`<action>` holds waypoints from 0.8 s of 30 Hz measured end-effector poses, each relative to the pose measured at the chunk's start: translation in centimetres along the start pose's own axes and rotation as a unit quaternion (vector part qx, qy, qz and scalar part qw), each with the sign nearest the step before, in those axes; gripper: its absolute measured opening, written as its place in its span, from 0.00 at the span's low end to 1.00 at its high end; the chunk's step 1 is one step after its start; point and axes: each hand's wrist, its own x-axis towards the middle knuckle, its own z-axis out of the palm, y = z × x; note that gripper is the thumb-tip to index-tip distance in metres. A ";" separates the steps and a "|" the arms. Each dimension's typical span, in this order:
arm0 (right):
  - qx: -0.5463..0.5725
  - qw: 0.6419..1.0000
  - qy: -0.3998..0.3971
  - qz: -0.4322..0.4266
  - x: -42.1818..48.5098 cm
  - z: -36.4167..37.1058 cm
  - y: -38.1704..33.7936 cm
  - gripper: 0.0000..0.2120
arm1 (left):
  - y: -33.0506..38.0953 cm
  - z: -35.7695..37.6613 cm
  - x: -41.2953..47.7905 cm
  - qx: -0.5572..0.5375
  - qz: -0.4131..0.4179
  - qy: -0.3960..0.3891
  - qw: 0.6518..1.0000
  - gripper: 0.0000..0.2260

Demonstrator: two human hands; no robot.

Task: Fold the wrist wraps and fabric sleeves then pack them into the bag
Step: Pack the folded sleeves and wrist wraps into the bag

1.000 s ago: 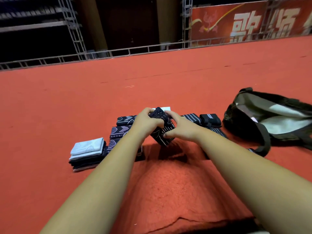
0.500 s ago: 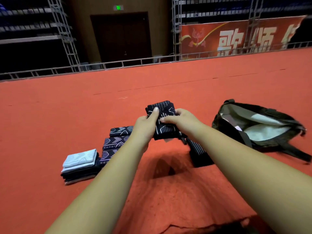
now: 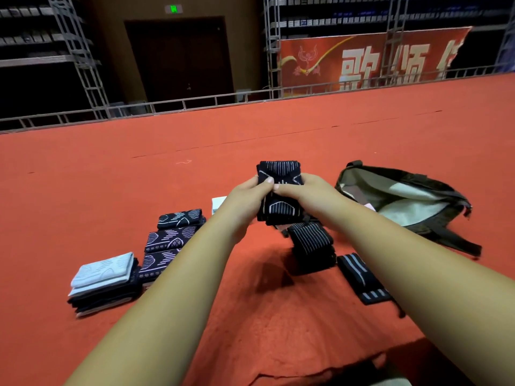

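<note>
left hand + right hand: both pinching folded sleeve | banner: reads 歌颂

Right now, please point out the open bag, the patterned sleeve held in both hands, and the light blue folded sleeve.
open bag (image 3: pixel 412 178), head view, its dark upper rim.
patterned sleeve (image 3: pixel 278 169), head view, its upper folded part.
light blue folded sleeve (image 3: pixel 104 270), head view, its top face, on the left stack.

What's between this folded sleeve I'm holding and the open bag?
Nothing visible. The folded black patterned fabric sleeve is held up; the dark fabric bag lies to its right, mouth open. The black striped wrist wraps lie nearer you.
</note>
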 end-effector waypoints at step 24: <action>0.105 0.975 0.198 -0.003 -0.9 -22.9 6.8 0.10 | 0.5 17.6 11.2 0.141 0.098 -0.029 0.985 0.08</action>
